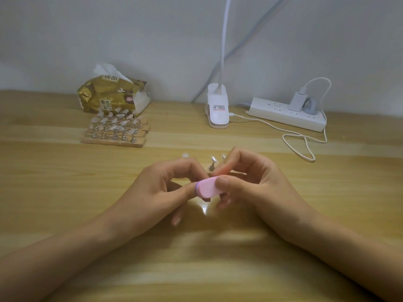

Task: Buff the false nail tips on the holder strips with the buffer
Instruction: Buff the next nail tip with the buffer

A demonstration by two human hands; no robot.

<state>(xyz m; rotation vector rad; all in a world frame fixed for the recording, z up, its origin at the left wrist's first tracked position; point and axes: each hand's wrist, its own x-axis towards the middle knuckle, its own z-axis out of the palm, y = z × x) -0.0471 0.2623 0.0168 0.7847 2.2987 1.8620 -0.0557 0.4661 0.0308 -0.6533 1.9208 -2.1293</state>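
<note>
Centre of table [65,192], near edge: both hands meet over one holder strip [237,173], which is mostly hidden beneath them. I see three nail tips [213,159] on their stems poking up just behind the fingers. The right hand [257,184] pinches the pink buffer [209,187], thumb on top and fingers curled under. The buffer lies flat between the two hands, its purple-edged end toward the left. The left hand [161,186] is curled, thumb tip touching that purple end and forefinger bent down to meet it. I cannot tell what it pinches, if anything. More strips [115,136] loaded with tips lie side by side at far left, just in front of a gold tissue pack [113,97]. A white clip lamp [218,110] stands at back centre. A power strip [283,116] with a charger [296,101] sits at right, with a white cable [298,147] looping in front.
</note>
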